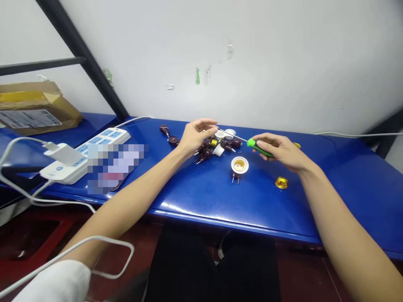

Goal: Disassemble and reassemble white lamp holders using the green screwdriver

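My right hand (277,150) is closed round the green and black handle of a screwdriver (256,147), whose thin shaft points left. At the shaft's tip, the thumb and fingers of my left hand (198,134) are pinched together; whatever they hold there is too small to make out. Below the screwdriver, a lamp socket (239,165) with a white rim, a brass-coloured inside and two plug pins stands on the blue table (201,193). To its right lies a gold threaded ring (281,183). Behind and under my left hand is a pile of dark brown plug parts (206,154) and white rings (229,133).
A white power strip (91,153) with a plugged-in charger (64,154) lies at the left, beside a blurred-out phone (118,167). A white cable (113,239) loops over my left arm. A taped cardboard box (37,105) sits far left. Another gold piece (296,145) lies behind my right wrist.
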`<state>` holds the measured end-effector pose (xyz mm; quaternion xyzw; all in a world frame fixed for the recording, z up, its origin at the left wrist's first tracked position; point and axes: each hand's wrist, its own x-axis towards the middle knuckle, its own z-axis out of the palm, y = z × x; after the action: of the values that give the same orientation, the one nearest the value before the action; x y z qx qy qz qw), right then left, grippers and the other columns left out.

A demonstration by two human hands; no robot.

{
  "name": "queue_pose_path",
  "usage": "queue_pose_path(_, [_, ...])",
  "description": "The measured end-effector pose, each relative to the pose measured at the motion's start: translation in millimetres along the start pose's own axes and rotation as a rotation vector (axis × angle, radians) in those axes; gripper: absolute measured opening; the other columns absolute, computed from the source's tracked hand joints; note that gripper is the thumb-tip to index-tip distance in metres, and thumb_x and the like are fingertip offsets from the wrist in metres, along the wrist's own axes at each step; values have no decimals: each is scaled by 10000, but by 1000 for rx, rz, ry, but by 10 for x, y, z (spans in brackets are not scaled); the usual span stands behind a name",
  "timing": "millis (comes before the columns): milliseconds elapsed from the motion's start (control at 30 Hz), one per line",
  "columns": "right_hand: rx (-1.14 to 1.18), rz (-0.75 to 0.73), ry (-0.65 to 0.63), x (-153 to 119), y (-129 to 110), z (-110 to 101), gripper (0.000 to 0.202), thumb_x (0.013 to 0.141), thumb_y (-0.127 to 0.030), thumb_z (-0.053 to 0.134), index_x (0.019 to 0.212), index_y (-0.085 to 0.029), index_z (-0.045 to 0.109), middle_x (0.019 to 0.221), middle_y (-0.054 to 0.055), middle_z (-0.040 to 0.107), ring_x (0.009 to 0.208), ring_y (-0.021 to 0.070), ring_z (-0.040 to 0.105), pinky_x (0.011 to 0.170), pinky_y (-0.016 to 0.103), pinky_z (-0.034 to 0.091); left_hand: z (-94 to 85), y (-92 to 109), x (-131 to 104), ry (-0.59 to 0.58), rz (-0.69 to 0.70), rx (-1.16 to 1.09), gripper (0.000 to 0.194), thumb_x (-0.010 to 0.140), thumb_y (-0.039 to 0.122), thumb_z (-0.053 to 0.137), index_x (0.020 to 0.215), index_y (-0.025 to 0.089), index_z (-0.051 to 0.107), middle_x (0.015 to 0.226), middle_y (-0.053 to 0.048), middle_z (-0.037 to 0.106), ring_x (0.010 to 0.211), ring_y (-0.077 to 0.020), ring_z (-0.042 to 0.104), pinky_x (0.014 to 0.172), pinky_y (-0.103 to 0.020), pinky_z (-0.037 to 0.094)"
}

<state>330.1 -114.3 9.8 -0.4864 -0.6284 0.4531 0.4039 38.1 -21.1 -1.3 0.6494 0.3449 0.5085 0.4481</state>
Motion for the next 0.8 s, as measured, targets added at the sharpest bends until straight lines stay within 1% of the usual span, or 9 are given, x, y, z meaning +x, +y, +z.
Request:
queue_pose_path(100, [-19,12,8,-18,13,-1,501,857,-641,816,1146,-234,772,907,53,694,658,123,554,521,260,378,1,-2,-21,-19,0,-19,445,714,438,935,1068,192,823,1024,-83,814,957,-197,741,912,-364,597])
queue_pose_path(233, [-37,27,22,-46,28,0,503,855,-649,814,1149,-242,780,892,52,692,662,124,542,524,257,382,1,-7,-38,-39,-5,-38,456,707,461,940,1058,195,821,1044,-90,820,1006,-217,747,937,-374,596])
queue_pose_path(400, [-48,40,21,-63,28,3,483,856,-651,808,1155,-272,785,910,57,693,682,141,535,521,270,376,5,14,-60,-67,-21,-46,441,729,435,926,1083,195,819,1070,-93,817,1035,-217,741,961,-379,583])
queue_pose_path(500, [-57,40,24,-63,21,5,487,851,-656,807,1151,-272,790,872,58,679,676,155,534,507,280,364,10,33,-68,-78,-27,-71,421,738,408,926,1082,191,819,1088,-92,814,1026,-207,737,965,-376,572])
queue_pose_path(633, [-58,33,22,-62,22,3,495,851,-658,807,1150,-264,790,883,55,675,675,140,540,510,268,362,12,46,-70,-75,-29,-89,416,723,387,933,1068,182,823,1046,-84,812,976,-187,725,932,-358,567])
queue_pose_path(800, [-54,32,13,-53,40,-12,522,846,-665,809,1157,-246,784,858,56,668,673,139,540,507,259,372,14,56,-80,-72,-28,-63,425,738,398,923,1088,178,822,1070,-92,810,997,-197,722,931,-360,564])
